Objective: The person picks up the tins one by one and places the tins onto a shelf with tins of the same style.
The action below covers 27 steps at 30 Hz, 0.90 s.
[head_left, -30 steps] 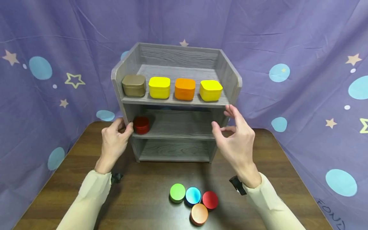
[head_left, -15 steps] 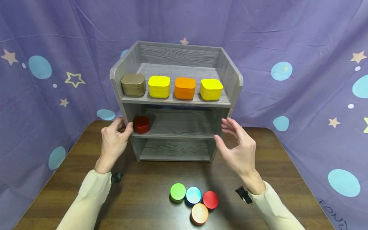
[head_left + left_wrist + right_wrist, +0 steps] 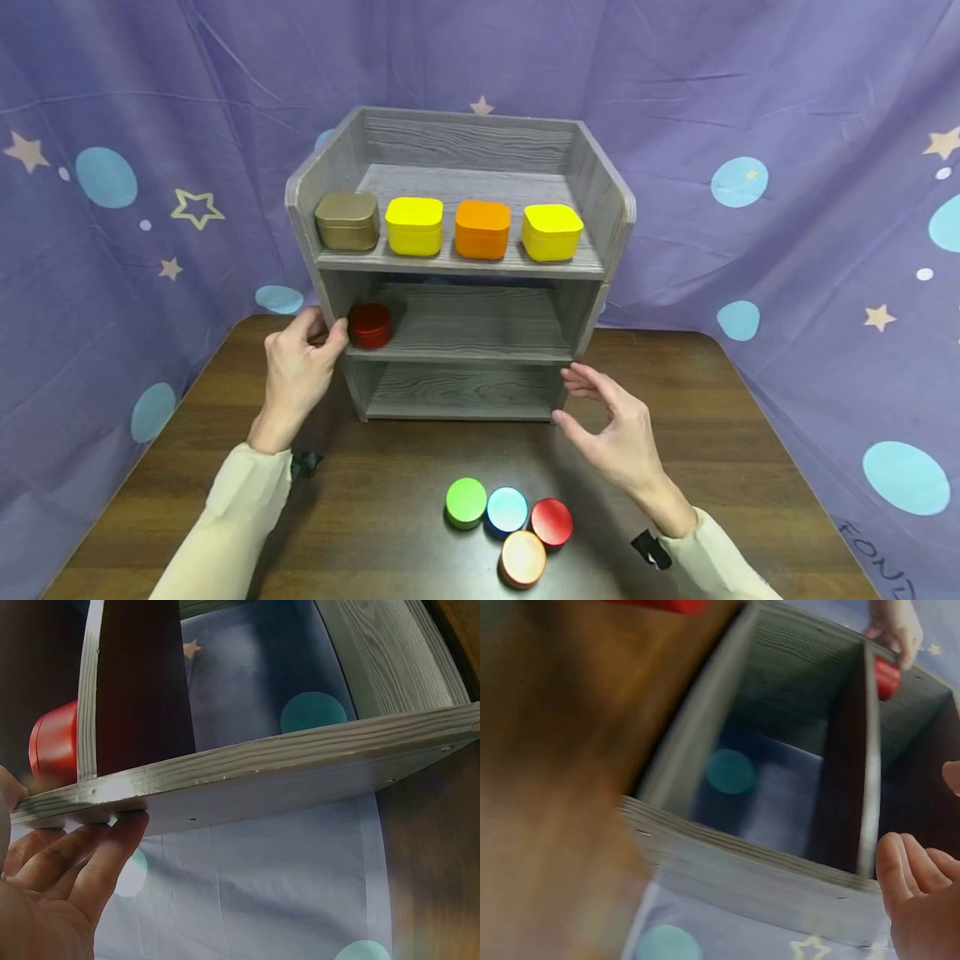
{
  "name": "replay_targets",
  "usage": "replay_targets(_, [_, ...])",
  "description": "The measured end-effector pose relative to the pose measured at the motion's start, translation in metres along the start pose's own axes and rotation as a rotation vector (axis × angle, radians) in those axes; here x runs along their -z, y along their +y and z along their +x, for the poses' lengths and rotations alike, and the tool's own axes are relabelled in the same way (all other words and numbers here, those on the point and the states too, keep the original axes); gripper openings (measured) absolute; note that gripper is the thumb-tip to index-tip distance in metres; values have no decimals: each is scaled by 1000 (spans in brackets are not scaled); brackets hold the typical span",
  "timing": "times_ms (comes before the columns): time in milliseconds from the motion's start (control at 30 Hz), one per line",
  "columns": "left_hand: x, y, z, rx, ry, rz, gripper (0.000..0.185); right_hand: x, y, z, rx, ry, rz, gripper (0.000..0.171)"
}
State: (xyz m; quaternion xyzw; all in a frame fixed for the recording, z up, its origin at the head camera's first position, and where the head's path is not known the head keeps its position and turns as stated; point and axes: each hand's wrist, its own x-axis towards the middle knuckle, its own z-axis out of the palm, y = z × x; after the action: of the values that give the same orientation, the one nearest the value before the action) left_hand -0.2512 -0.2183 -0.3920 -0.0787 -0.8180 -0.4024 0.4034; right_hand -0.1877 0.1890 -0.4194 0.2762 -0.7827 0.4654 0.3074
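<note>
A grey wooden shelf (image 3: 465, 268) with three levels stands at the back of the brown table (image 3: 360, 483). My left hand (image 3: 322, 330) grips its left wall at the middle level, thumb on the front edge beside a red round tin (image 3: 370, 325). In the left wrist view the fingers (image 3: 90, 855) lie along the outer side of the board (image 3: 300, 772), and the red tin (image 3: 54, 742) shows behind it. My right hand (image 3: 573, 400) hovers relaxed and empty in front of the shelf's lower right corner, touching nothing.
On the top level stand a brown tin (image 3: 347, 221), a yellow tin (image 3: 414, 226), an orange tin (image 3: 482, 229) and a second yellow tin (image 3: 552, 232). Green (image 3: 466, 502), blue (image 3: 507, 509), red (image 3: 552, 522) and orange (image 3: 522, 558) round tins cluster near the table's front. Purple cloth surrounds the table.
My right hand has come off the shelf's right wall and dropped down and toward me. The left hand and the tins have stayed put.
</note>
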Motion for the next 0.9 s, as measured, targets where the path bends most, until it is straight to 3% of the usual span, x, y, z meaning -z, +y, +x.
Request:
replay_targets(333, [1, 0, 0, 19, -3, 18, 13, 1, 20, -41, -168, -167, 79, 59])
replay_targets(633, [1, 1, 1, 15, -2, 17, 11, 1, 32, -68, -151, -291, 126, 62])
replay_targets(900, [1, 1, 1, 18, -1, 17, 11, 5, 37, -85, -179, -396, 73, 65])
